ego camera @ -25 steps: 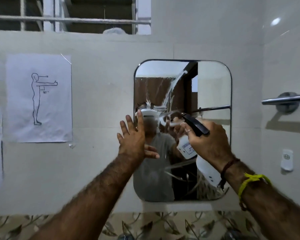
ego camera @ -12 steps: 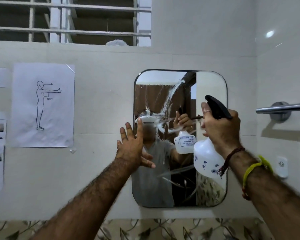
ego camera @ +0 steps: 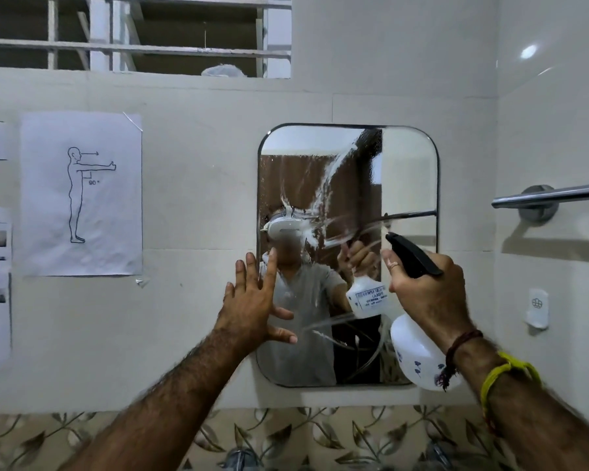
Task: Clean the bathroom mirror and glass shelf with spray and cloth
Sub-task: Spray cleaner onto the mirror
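A rounded rectangular mirror (ego camera: 408, 171) hangs on the tiled wall, streaked with white foamy smears across its upper middle. My right hand (ego camera: 425, 294) grips a white spray bottle (ego camera: 419, 358) with a black trigger head, held in front of the mirror's lower right, nozzle pointing up-left at the glass. My left hand (ego camera: 252, 307) is spread flat with fingers apart over the mirror's lower left edge, holding nothing. No cloth or glass shelf is in view.
A chrome towel bar (ego camera: 551, 195) juts from the right wall. A small white hook (ego camera: 538, 307) sits below it. Paper sheets, one with a standing figure drawing (ego camera: 82, 195), are taped left of the mirror. A barred window (ego camera: 133, 35) is above. Tap tops (ego camera: 238, 457) show at the bottom.
My right hand with the spray bottle rose, then came slightly down and right. My left hand stays spread at the mirror's left edge.
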A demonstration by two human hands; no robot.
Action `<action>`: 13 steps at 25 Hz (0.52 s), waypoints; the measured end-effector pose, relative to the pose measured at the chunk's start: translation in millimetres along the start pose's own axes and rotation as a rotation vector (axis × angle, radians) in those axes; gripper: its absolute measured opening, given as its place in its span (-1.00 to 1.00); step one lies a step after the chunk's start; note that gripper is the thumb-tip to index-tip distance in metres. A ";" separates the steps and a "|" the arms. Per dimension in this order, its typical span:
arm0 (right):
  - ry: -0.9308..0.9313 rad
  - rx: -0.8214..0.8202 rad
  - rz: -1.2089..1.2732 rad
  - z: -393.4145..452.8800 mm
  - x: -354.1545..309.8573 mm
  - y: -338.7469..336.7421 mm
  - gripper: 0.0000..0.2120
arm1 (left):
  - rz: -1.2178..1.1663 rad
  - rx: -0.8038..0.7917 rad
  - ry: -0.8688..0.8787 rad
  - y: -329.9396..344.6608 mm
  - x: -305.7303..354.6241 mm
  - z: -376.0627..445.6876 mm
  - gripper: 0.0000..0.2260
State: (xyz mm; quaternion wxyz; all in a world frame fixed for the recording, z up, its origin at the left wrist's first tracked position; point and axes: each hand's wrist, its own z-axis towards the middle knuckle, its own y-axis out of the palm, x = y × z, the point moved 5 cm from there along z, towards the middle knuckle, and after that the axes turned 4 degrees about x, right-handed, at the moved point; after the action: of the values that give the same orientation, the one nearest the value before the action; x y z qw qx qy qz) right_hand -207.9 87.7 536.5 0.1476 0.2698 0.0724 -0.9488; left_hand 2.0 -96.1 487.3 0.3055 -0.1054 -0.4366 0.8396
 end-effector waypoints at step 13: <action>-0.192 -0.276 -0.146 -89.9 42.2 18.8 -0.66 | 0.023 0.229 -0.019 36.6 -2.5 -36.7 0.05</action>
State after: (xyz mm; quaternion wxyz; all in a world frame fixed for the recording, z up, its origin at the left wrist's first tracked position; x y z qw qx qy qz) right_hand -192.0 79.2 437.0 0.1200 0.1495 0.2068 -0.9594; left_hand 4.9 -88.9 436.0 0.3018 -0.0667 -0.3396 0.8883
